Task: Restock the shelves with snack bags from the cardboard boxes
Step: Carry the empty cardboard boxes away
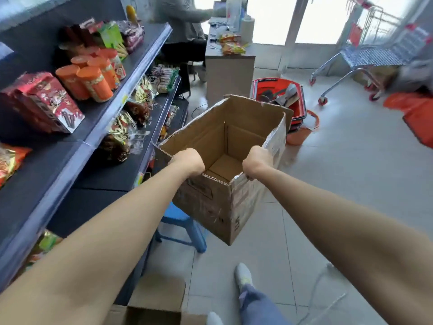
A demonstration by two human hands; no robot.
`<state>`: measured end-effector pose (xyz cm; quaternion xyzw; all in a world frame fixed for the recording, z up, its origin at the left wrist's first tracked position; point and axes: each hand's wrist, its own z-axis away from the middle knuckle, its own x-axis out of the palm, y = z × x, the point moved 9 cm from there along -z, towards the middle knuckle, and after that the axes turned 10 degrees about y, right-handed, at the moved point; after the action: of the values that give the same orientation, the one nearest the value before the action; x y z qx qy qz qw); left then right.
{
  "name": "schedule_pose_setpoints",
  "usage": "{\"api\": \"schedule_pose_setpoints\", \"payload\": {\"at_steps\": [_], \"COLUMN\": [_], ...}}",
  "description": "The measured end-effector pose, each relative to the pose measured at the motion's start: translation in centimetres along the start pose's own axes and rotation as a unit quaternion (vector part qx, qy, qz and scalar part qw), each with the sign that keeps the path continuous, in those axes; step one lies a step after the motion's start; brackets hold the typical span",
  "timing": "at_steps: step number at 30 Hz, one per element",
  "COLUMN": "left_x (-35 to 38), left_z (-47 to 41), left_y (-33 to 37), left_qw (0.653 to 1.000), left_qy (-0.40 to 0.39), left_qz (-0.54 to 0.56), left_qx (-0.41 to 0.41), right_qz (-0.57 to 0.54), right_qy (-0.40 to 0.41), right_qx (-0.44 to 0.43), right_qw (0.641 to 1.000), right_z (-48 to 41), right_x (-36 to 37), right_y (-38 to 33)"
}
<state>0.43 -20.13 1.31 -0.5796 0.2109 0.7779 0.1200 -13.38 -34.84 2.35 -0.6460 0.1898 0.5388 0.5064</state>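
closest to me, at the bottom edge of the head view, a second cardboard box [155, 299] lies open on the tiled floor [351, 184], right against the foot of the shelving. beside it i see a pale shoe [243, 275] and a leg in blue trousers.

both bare arms reach forward from there. my left hand [188, 161] is clenched over the near left rim of the cardboard box [210, 207], knuckles up, fingers wrapped over the edge. my right hand [256, 161] grips the top of the right wall in the same way, fingers folded around the edge. the box sits between the two hands, mouth open towards me and tilted, with its flaps up and only the bare bottom flaps showing inside. its lower corner hangs over the floor. a blue stool [185, 221] shows just under its left side; i cannot tell whether they touch.

to the left run the dark shelves [77, 148]. snack bags [124, 134] in gold and brown stand on the middle level, just beside the box. the level above carries red packets [46, 102] and orange canisters [93, 80].

past the box, stacked red baskets [278, 90] sit on the floor. behind them stands a grey counter [228, 73] with bright packets on top, and a person in a grey top [180, 19] sits at it. far right, a shopping cart [375, 57] is parked near the glass doors, with an orange bag [417, 113] on the floor close by.
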Motion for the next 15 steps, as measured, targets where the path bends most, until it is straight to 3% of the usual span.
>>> {"api": "schedule_pose_setpoints", "payload": {"at_steps": [15], "left_x": [3.2], "left_z": [-1.8], "left_y": [26.1], "left_qw": [0.964], "left_qy": [-0.042], "left_qz": [-0.086], "left_qx": [0.246], "right_qz": [-0.008], "right_qy": [0.129], "right_qx": [0.18], "right_qw": [0.975], "right_z": [-7.5], "right_x": [-11.5], "right_y": [18.2]}}
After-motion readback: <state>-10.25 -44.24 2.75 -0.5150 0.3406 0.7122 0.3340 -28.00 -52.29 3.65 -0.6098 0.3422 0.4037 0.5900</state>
